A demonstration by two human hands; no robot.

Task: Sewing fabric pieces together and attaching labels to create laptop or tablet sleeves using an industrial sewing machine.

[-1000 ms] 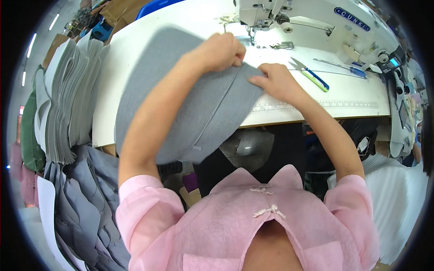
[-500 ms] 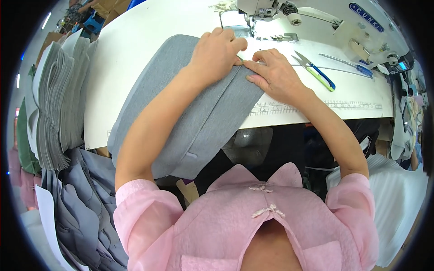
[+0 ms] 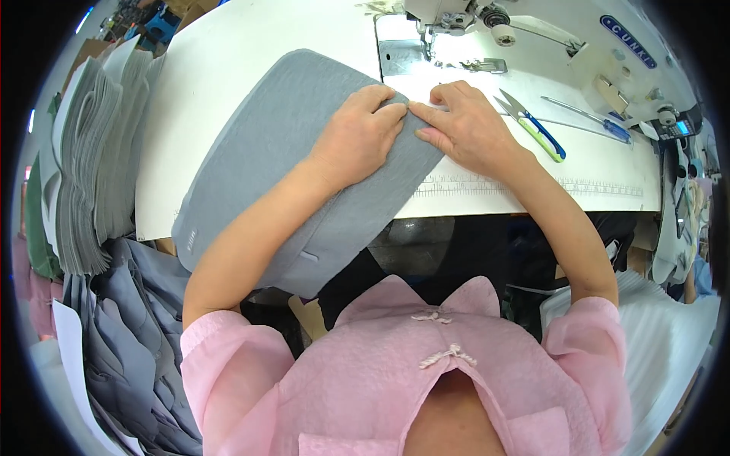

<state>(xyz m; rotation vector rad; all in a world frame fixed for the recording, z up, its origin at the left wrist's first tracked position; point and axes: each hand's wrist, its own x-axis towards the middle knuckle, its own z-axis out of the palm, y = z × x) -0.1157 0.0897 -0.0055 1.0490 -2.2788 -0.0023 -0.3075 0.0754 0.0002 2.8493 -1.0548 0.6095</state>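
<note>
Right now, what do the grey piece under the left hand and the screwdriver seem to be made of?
Grey piece: probably matte fabric, by its dull surface and seam. Screwdriver: likely metal shaft, by its grey gleam; blue handle perhaps glossy plastic, by its highlights.

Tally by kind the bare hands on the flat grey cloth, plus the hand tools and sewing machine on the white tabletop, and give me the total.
Bare left hand and bare right hand: 2
Scissors with one blue and one green handle: 1
Screwdriver with a blue handle and slim metal shaft: 1
White sewing machine: 1
Total: 5
</note>
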